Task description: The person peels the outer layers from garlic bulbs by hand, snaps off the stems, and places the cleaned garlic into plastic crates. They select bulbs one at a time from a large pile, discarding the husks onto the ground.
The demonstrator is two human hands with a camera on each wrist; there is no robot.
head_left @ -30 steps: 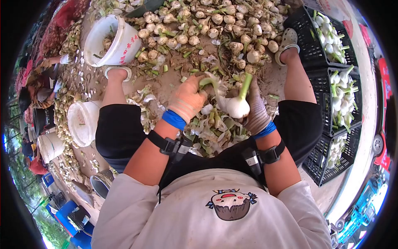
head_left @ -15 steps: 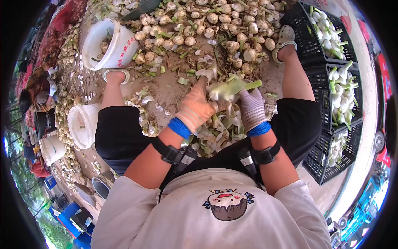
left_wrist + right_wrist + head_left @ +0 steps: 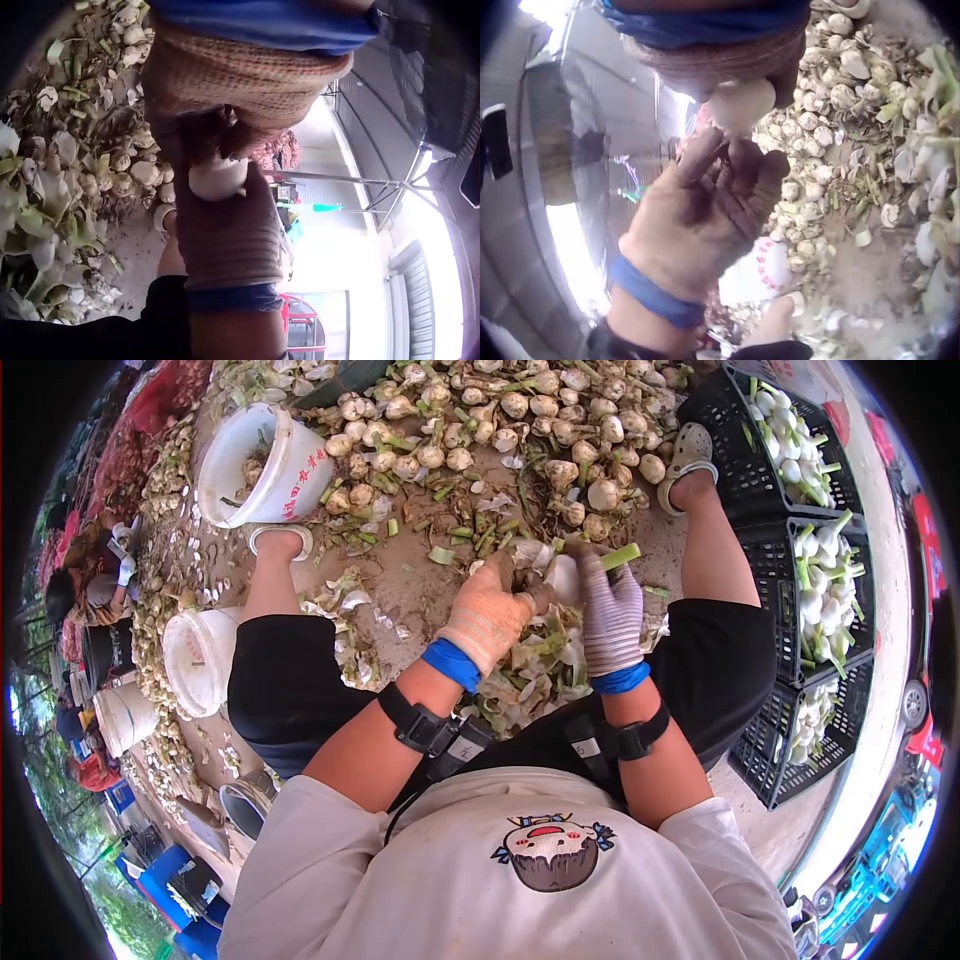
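A white garlic bulb (image 3: pixel 562 576) with a cut green stem (image 3: pixel 620 555) is held between both hands above my lap. My left hand (image 3: pixel 505 585), in a tan knit glove, pinches the bulb's left side with curled fingers. My right hand (image 3: pixel 605 590), in a grey striped glove, grips the bulb from the right, the stem poking out past its fingers. In the left wrist view the bulb (image 3: pixel 217 178) sits between the tan glove (image 3: pixel 225 90) and the grey glove (image 3: pixel 225 232). In the right wrist view the bulb (image 3: pixel 742 101) shows above the tan glove's fingers (image 3: pixel 735 169).
A heap of peels (image 3: pixel 530 670) lies between my knees. Unpeeled garlic (image 3: pixel 500 420) is piled on the dirt ahead. Black crates (image 3: pixel 770 550) with peeled bulbs stand at the right. White buckets (image 3: pixel 255 455) (image 3: pixel 200 655) stand at the left, with other people beyond.
The bulb, held with its stem up in the right hand, has turned sideways. Both hands have drawn together around it and moved slightly forward. The loose skin the left hand pulled is gone.
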